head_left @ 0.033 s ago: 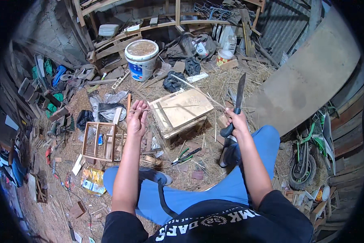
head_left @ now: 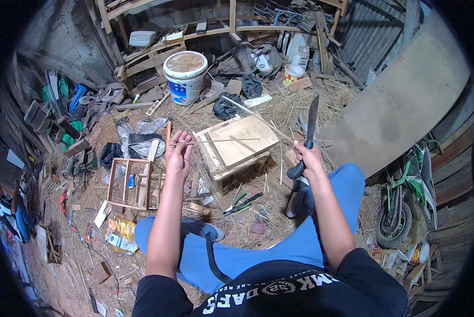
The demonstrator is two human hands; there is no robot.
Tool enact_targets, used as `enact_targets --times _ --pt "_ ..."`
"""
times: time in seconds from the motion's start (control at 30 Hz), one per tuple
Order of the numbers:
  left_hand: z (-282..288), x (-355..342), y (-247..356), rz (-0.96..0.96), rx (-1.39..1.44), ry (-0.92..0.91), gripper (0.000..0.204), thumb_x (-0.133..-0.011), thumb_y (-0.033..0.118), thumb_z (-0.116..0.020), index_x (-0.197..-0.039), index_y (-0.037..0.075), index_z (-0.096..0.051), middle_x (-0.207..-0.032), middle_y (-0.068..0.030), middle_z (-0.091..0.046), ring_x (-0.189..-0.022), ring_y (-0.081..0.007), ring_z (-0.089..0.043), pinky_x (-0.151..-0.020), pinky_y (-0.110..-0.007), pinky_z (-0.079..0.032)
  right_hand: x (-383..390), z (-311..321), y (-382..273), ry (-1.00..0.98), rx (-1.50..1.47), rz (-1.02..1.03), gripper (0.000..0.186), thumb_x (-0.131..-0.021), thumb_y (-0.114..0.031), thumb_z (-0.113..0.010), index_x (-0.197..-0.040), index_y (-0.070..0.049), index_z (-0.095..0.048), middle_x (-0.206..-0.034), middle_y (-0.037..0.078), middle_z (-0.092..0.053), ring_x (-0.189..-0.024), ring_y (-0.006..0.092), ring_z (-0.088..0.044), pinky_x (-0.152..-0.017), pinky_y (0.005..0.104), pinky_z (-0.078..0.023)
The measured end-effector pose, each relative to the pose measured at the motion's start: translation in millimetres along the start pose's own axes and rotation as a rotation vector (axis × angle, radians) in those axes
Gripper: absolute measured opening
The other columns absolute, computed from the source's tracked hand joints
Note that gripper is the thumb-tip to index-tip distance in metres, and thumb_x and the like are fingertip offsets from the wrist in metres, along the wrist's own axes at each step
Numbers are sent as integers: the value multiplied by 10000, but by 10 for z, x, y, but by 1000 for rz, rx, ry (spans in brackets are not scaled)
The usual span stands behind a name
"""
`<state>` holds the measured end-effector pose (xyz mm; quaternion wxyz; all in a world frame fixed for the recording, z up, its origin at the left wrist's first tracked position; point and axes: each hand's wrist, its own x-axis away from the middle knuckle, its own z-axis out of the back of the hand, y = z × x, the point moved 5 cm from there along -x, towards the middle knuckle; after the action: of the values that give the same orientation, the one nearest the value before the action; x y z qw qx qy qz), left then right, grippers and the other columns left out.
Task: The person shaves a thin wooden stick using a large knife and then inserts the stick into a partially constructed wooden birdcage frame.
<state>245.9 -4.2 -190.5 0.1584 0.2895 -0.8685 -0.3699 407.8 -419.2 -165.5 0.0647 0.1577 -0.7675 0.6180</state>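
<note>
Hardly anything has moved since the earlier frame: both hands keep their pose, and the whole view sits only slightly differently. Left of centre, the left hand (head_left: 178, 156) is turned palm up, its fingers curled and seemingly pinched on one end of a thin wooden strip (head_left: 226, 140). The strip reaches rightward across the middle of the frame, over a low wooden stand (head_left: 247, 150). Further right, a longer pale strip (head_left: 253, 113) slants down toward the right hand (head_left: 309, 158); I cannot tell whether that hand grips it too. The right fingers are clamped around the dark handle of a long knife (head_left: 313, 119), blade upward. The step in hand looks like checking or positioning the thin strip; cutting it would call for a steady pinch and lowering the blade.
</note>
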Motion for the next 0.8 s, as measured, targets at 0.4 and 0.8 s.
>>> enact_targets --times 0.4,0.8 --pt "-29 72 -59 66 -3 -101 317 -1059 247 -558 -1293 36 -593 -828 24 -534 -680 -74 -475 -737 -275 -483 232 -434 188 -329 -41 -250 224 -932 -155 -752 -1018 -76 -560 -860 28 -630 -545 38 -478 -460 226 -415" --pt "-329 168 27 -20 -104 -77 196 -1014 257 -664 -1100 82 -681 -828 39 -632 -715 -56 -567 -680 -239 -470 380 -534 227 -396 52 -332 202 -949 -185 -738 -983 -59 -584 -847 36 -639 -551 41 -488 -467 228 -421"
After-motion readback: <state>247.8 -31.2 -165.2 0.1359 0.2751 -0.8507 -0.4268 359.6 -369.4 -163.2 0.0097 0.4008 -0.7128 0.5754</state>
